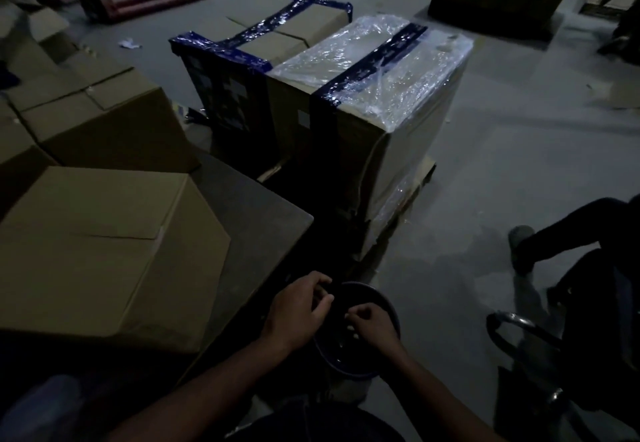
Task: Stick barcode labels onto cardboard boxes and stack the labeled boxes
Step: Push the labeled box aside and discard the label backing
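Working in dim warehouse light: my two hands meet low in the head view, over a dark round bin.
My left hand (299, 305): fingers curled, thumb and fingertips pinched together at the bin's near-left rim; what they pinch is too small and dark to make out.
My right hand (372, 324): fingers curled inward over the bin's opening, just beside my left hand; whether it holds anything I cannot tell.
Bin (377, 298): round, dark blue rim, standing on the floor beside the table's corner (its inside is in shadow).
Nearest cardboard box (100, 247): closed, plain brown, sitting on the dark table (256, 220) to my left, well apart from both hands; no label shows on the faces I can see.
More cardboard boxes (104, 112): packed together behind it, further left.
Wrapped carton (374, 95): tall, under clear film with a dark blue tape band across the top, standing on the floor ahead of me.
Taped carton (263, 43): touching the wrapped one on its left, blue tape along its edges.
Another person's leg (561, 230): at the right edge, shoe on the concrete floor (519, 147), next to a chair (554, 348).
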`<state>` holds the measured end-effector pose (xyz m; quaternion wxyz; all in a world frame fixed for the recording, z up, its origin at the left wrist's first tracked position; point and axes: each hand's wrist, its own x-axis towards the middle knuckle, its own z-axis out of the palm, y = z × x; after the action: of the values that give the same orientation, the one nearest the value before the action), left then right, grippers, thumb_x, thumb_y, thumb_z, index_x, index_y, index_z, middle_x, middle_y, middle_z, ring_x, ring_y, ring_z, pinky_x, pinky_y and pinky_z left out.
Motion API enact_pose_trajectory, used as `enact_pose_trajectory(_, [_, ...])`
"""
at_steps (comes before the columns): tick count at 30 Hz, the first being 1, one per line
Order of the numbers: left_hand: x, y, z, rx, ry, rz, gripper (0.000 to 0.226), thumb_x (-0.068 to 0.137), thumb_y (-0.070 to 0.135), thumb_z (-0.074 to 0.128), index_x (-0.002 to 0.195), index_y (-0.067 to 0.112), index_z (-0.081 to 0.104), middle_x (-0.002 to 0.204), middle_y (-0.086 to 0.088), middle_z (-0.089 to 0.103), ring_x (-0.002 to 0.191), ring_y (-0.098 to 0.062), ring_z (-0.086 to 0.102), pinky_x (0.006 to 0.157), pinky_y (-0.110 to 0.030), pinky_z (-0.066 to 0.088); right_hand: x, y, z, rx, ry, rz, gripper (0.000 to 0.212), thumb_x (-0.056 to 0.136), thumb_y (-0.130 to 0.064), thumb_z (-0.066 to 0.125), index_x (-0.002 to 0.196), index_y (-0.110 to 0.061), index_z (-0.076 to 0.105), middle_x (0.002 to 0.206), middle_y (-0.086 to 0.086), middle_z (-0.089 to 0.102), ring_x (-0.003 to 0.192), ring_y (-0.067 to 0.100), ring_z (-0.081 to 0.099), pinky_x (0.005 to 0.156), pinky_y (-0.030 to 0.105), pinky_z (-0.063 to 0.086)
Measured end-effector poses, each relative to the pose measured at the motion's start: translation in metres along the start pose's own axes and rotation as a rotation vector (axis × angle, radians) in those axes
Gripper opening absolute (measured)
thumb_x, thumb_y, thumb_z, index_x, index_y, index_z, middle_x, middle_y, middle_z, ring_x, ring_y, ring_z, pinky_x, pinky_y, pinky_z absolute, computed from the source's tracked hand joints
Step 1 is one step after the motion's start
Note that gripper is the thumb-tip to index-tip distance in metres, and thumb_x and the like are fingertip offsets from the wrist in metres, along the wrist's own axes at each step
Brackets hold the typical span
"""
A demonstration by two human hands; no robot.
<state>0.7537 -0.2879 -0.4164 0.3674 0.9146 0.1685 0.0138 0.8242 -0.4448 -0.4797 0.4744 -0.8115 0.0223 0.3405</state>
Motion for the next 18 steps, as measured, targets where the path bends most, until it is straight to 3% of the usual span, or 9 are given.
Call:
enact_pose_trajectory(2, [-0.003, 0.0, -0.014, -0.053, 0.1, -0.007, 0.028, 0.089, 0.038, 0.063, 0.117, 0.032, 0.061, 0.094, 0.017, 0.066, 0.087, 0.001, 0.064, 0.08, -0.035, 0.055, -0.008, -0.03, 0.008, -0.018, -0.032, -0.145, 0.008, 0.086, -0.014, 0.067, 0.084, -0.02, 0.064, 0.082, -0.001, 0.068, 0.077, 0.017, 0.065, 0.077, 0.038, 0.054])
enact_pose_trajectory(4, [-0.007, 0.002, -0.032, -0.088, 0.228, 0.002, 0.03, 0.088, 0.042, 0.061, 0.118, 0.033, 0.061, 0.098, 0.016, 0.067, 0.09, 0.002, 0.064, 0.08, -0.033, 0.056, -0.018, -0.066, 0.014, -0.049, -0.062, -0.305, 0.005, 0.087, -0.016, 0.068, 0.091, -0.019, 0.065, 0.09, -0.002, 0.069, 0.085, 0.013, 0.065, 0.08, 0.031, 0.052])
enact_pose_trajectory(7, [-0.017, 0.009, -0.072, -0.047, 0.453, 0.023, 0.029, 0.091, 0.036, 0.065, 0.119, 0.03, 0.062, 0.104, 0.015, 0.068, 0.092, -0.002, 0.065, 0.077, -0.026, 0.053, -0.033, -0.121, 0.03, -0.038, -0.118, -0.507, 0.008, 0.087, -0.017, 0.07, 0.092, -0.019, 0.065, 0.089, -0.008, 0.068, 0.084, 0.001, 0.064, 0.076, 0.017, 0.049])
enact_pose_trajectory(11, [-0.033, 0.013, -0.128, -0.035, 0.695, 0.019, 0.031, 0.091, 0.041, 0.059, 0.121, 0.032, 0.06, 0.103, 0.014, 0.065, 0.089, -0.006, 0.064, 0.074, -0.027, 0.054, -0.038, -0.179, 0.067, -0.062, -0.196, -0.693, 0.011, 0.087, -0.018, 0.071, 0.094, -0.013, 0.064, 0.084, -0.011, 0.067, 0.074, -0.009, 0.062, 0.066, 0.006, 0.044])
enact_pose_trajectory(15, [-0.045, -0.008, -0.171, 0.007, 0.865, -0.079, 0.026, 0.091, 0.028, 0.068, 0.117, 0.026, 0.063, 0.104, 0.01, 0.065, 0.086, -0.007, 0.064, 0.072, -0.028, 0.055, -0.043, -0.219, 0.113, -0.114, -0.23, -0.824, 0.016, 0.087, -0.022, 0.07, 0.1, -0.014, 0.062, 0.095, -0.003, 0.067, 0.086, 0.005, 0.063, 0.069, 0.011, 0.046])
enact_pose_trajectory(18, [-0.054, -0.039, -0.202, 0.048, 0.963, -0.182, 0.028, 0.09, 0.025, 0.069, 0.117, 0.024, 0.062, 0.104, 0.008, 0.065, 0.089, -0.007, 0.063, 0.074, -0.031, 0.056, -0.045, -0.227, 0.149, -0.19, -0.22, -0.866, 0.029, 0.083, -0.028, 0.071, 0.109, -0.017, 0.061, 0.108, 0.0, 0.062, 0.1, 0.014, 0.06, 0.079, 0.03, 0.052])
